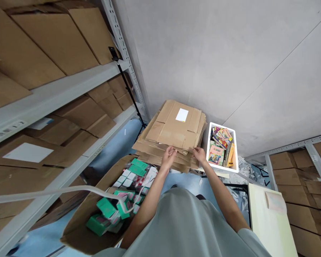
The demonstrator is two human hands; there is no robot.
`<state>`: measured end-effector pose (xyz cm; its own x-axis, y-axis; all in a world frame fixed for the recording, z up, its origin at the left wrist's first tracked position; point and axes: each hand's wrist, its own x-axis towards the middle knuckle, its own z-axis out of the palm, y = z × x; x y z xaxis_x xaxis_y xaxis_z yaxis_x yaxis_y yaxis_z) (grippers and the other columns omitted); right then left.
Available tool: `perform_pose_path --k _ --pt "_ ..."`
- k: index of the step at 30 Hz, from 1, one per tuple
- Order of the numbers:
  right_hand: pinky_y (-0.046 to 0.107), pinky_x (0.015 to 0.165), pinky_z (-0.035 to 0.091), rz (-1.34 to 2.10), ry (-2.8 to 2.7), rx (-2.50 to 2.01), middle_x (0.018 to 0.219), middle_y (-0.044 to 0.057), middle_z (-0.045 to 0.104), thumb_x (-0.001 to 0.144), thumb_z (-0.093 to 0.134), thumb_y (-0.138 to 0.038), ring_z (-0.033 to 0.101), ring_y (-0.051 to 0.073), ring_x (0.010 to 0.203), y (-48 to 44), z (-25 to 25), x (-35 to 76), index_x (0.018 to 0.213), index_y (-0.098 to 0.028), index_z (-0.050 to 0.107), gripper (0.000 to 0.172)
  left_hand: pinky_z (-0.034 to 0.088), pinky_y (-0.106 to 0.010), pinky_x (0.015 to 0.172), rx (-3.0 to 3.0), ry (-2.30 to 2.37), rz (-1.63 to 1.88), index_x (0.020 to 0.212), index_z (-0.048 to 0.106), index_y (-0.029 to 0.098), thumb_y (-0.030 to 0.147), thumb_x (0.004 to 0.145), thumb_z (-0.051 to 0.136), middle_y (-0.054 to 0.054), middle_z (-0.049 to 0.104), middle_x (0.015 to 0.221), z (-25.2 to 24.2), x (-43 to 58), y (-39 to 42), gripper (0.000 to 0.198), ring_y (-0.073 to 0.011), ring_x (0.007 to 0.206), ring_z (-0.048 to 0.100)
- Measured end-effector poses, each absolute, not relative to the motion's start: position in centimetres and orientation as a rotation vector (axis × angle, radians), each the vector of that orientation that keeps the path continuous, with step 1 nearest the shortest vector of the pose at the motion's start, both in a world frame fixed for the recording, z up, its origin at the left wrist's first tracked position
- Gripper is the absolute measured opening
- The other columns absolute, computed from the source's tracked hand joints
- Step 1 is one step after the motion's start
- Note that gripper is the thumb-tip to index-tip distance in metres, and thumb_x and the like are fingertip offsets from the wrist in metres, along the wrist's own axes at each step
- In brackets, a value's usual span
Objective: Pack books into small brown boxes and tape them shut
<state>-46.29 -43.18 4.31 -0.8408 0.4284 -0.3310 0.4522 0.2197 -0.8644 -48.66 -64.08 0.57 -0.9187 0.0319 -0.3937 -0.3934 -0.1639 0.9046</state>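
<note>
A flattened cardboard box [173, 123] with a white label [182, 115] lies on top of a stack of flattened cardboard [149, 147] against the wall. At the near edge of the stack, my left hand [169, 156] is closed, fingertips pinching the top sheet's edge. My right hand [199, 155] pinches the same edge near its right corner. Both hands hide small parts of that edge. The sheet lies roughly flat, and its layers are hard to tell apart at my fingers.
Left of my arms stands an open carton [77, 228] with green and white small boxes [105, 207]. A white bin [237, 157] of colourful books stands right of the stack. Metal shelving [69, 78] with cartons lines the left, and a pale panel [270, 228] is at lower right.
</note>
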Motion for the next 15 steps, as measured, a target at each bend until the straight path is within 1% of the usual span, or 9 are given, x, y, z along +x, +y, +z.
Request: perform_pose_path --k 2,4,7,10,12,13,15 --pt "0.026 0.050 0.046 -1.727 2.409 0.876 0.051 -0.002 0.060 0.078 0.082 -0.065 0.061 0.017 0.048 -43.5 4.7 -46.6 0.070 -0.020 0.068 0.048 0.059 -0.046 0.112 -0.507 1.716 2.216 0.131 0.066 0.021 0.033 0.087 0.089 -0.021 0.063 0.156 1.0 -48.5 -63.8 0.051 -0.0324 0.138 0.068" --pt "0.025 0.047 0.041 -1.743 2.375 0.861 0.046 -0.003 0.054 0.077 0.081 -0.065 0.056 0.015 0.045 -43.9 5.2 -46.8 0.063 -0.021 0.063 0.049 0.058 -0.047 0.113 -0.599 1.625 2.270 0.125 0.066 0.021 0.025 0.083 0.091 -0.021 0.065 0.152 1.6 -48.4 -63.6 0.049 -0.0324 0.136 0.070" --pt "0.025 0.049 0.042 -1.825 2.326 0.798 0.051 -0.003 0.057 0.074 0.079 -0.064 0.055 0.014 0.047 -44.8 6.4 -46.5 0.064 -0.022 0.061 0.047 0.060 -0.046 0.109 -0.749 1.507 2.390 0.118 0.064 0.021 0.022 0.080 0.092 -0.017 0.073 0.136 2.7 -48.2 -63.6 0.047 -0.0289 0.122 0.076" --pt "0.026 0.053 0.045 -1.912 2.299 0.735 0.057 -0.002 0.061 0.073 0.078 -0.064 0.058 0.014 0.051 -45.8 7.9 -44.6 0.070 -0.022 0.065 0.044 0.062 -0.041 0.101 -0.793 1.425 2.492 0.105 0.062 0.022 0.033 0.082 0.092 -0.010 0.078 0.115 3.8 -48.1 -64.3 0.039 -0.0241 0.108 0.079" --pt "0.026 0.054 0.047 -1.967 2.267 0.675 0.058 -0.002 0.063 0.072 0.079 -0.064 0.058 0.014 0.052 -46.3 8.7 -42.6 0.073 -0.022 0.066 0.044 0.061 -0.035 0.098 -0.826 1.388 2.550 0.096 0.063 0.023 0.038 0.083 0.090 -0.007 0.079 0.108 4.9 -48.0 -64.7 0.033 -0.0215 0.106 0.079" --pt "0.026 0.054 0.047 -1.996 2.242 0.642 0.058 -0.002 0.063 0.073 0.079 -0.064 0.058 0.014 0.052 -46.4 9.1 -41.4 0.074 -0.023 0.066 0.044 0.061 -0.033 0.096 -0.881 1.368 2.583 0.093 0.064 0.022 0.036 0.083 0.090 -0.006 0.080 0.105 5.6 -48.0 -64.8 0.031 -0.0202 0.106 0.078" --pt "0.026 0.055 0.048 -2.047 2.183 0.592 0.057 -0.003 0.063 0.075 0.079 -0.065 0.058 0.014 0.051 -46.3 9.7 -38.8 0.077 -0.023 0.066 0.044 0.060 -0.030 0.094 -1.000 1.321 2.648 0.090 0.067 0.022 0.027 0.078 0.090 -0.004 0.081 0.100 7.1 -47.7 -64.4 0.026 -0.0181 0.103 0.078"
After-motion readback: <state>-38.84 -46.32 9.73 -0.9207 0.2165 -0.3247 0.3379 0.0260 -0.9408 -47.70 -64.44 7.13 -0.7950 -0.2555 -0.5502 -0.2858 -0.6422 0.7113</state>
